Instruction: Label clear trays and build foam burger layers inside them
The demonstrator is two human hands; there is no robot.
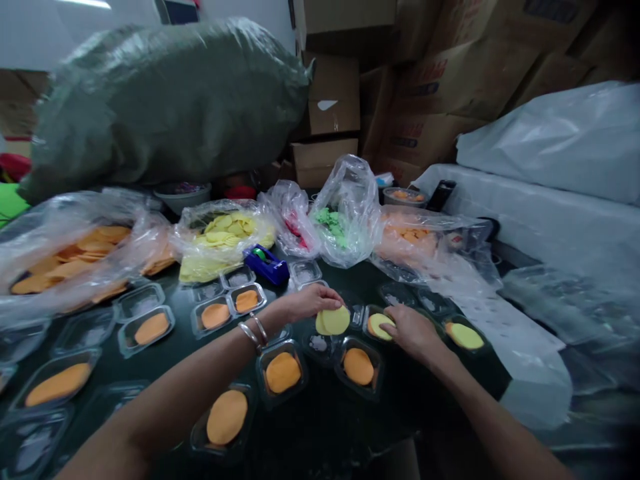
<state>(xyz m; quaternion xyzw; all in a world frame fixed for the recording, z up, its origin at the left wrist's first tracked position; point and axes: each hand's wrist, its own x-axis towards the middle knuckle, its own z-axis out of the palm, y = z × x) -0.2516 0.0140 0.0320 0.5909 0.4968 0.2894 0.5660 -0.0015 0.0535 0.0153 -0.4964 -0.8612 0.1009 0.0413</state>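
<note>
My left hand (313, 301) pinches a couple of thin, round yellow discs (335, 321) above the table, over a clear plastic lid or tray. Fingers of my right hand (414, 331) are closed at the edge of another yellow disc (379, 326), which lies over orange in a small clear tray. Nearer to me, one clear tray holds an orange disc (358, 366) and another holds a similar orange disc (283, 372). To the right of my right hand, a yellow disc (465, 335) rests on orange in its tray.
A blue tape dispenser (267, 265) stands behind my left hand. Along the back are plastic bags of yellow discs (226, 230), orange discs (90, 247) and green pieces (330, 223). Further trays with orange discs (151, 328) spread left. Cardboard boxes (330, 100) and a large green sack (170, 100) rise behind.
</note>
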